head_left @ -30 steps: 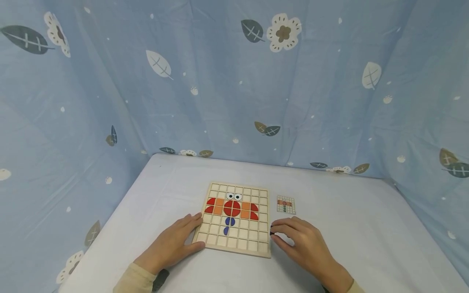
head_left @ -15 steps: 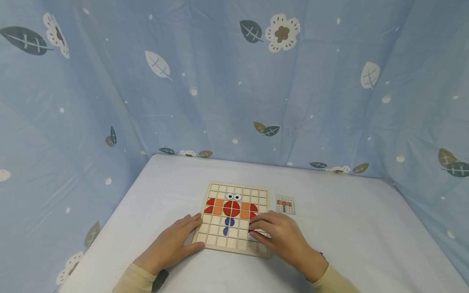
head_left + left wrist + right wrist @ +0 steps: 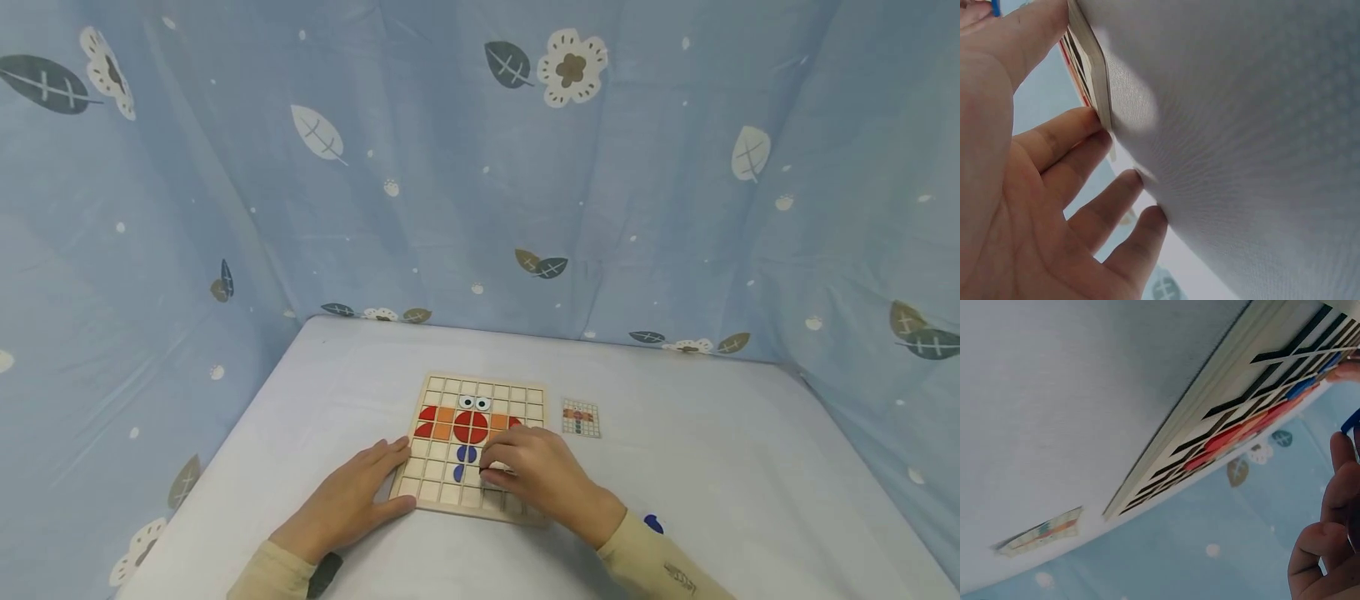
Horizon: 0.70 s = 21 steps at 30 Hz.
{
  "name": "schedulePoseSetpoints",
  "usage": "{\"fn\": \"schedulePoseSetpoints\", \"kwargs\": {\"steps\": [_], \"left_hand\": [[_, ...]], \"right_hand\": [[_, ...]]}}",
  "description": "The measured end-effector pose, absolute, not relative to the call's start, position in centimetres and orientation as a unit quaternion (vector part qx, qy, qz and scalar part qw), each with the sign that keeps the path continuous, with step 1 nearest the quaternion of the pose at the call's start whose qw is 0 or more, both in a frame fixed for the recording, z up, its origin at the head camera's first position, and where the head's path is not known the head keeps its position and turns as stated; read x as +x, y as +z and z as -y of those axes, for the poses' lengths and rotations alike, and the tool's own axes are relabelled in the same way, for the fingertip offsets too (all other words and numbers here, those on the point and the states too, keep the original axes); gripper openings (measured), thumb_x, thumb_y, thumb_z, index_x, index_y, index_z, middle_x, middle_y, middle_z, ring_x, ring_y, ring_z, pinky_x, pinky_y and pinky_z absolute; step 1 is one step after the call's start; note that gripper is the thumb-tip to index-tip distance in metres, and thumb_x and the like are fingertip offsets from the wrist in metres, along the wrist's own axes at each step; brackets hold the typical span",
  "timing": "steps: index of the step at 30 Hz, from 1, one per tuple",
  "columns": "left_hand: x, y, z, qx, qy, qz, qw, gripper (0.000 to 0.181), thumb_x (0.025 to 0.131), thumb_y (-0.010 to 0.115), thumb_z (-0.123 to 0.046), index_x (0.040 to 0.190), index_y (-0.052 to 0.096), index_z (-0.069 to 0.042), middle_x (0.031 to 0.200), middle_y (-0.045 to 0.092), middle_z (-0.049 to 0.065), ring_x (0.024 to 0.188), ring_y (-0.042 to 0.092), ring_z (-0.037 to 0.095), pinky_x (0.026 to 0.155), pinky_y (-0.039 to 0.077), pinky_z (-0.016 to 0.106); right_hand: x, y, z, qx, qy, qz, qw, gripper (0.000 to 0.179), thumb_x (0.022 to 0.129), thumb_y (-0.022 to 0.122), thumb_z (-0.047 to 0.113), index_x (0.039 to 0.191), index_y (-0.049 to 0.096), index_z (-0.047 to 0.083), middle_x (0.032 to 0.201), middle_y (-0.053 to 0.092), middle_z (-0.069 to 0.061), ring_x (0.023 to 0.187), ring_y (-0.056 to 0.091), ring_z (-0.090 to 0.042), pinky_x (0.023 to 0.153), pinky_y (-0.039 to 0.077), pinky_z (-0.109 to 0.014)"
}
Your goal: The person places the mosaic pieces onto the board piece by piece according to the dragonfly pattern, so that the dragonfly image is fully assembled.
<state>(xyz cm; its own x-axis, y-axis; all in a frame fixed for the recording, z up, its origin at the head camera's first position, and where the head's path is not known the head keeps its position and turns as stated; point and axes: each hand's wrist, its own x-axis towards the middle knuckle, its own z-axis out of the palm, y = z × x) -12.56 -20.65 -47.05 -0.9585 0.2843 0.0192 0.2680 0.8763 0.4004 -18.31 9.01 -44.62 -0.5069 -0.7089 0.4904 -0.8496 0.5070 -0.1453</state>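
A wooden grid board (image 3: 525,392) lies on the table with a figure of flat pieces. Two round eyes (image 3: 475,403) top a red circle (image 3: 471,427), orange squares and red pieces flank it, and blue pieces (image 3: 462,454) run below. My left hand (image 3: 352,500) rests at the board's near left corner. Its fingers are extended along the left side, thumb at the front edge. Over the board, right of the blue pieces, my right hand (image 3: 543,475) pinches a small blue piece (image 3: 1350,422). Its fingers mostly hide that piece in the head view.
A small pattern card (image 3: 581,417) with a similar figure lies right of the board. Loose blue pieces (image 3: 653,523) sit on the table by the right sleeve. A blue patterned curtain (image 3: 480,208) surrounds the white table (image 3: 690,433) at the back and sides.
My right hand has moved left from beside the board's right edge to over its lower middle, carrying the blue piece. Loose blue pieces now show by the sleeve. The left hand stays put.
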Motion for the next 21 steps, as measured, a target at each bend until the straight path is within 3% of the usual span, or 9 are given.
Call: {"fn": "schedulePoseSetpoints", "kwargs": {"steps": [13,21], "left_hand": [[-12.5,-46.7,20.5,0.142,0.210,-0.967,0.023,0.072,0.090,0.072,-0.053,0.146,0.054,-0.011,0.155,0.047,0.002,0.143,0.041,0.034,0.114,0.039,0.053],[-12.6,-47.0,20.7,0.151,0.212,-0.965,0.016,0.073,0.090,0.071,-0.054,0.146,0.055,-0.011,0.155,0.048,0.002,0.142,0.042,0.034,0.113,0.040,0.053]], "right_hand": [[-18.6,-45.9,-6.9,0.455,0.138,0.874,0.098,0.006,0.086,0.083,0.025,0.090,0.080,0.027,0.091,0.070,0.017,0.087,0.064,-0.002,0.077,0.056,-0.024],[-18.6,-45.9,-6.4,0.452,0.124,0.879,0.087,0.007,0.087,0.083,0.025,0.093,0.081,0.027,0.091,0.071,0.017,0.083,0.063,-0.001,0.073,0.055,-0.020]]}}
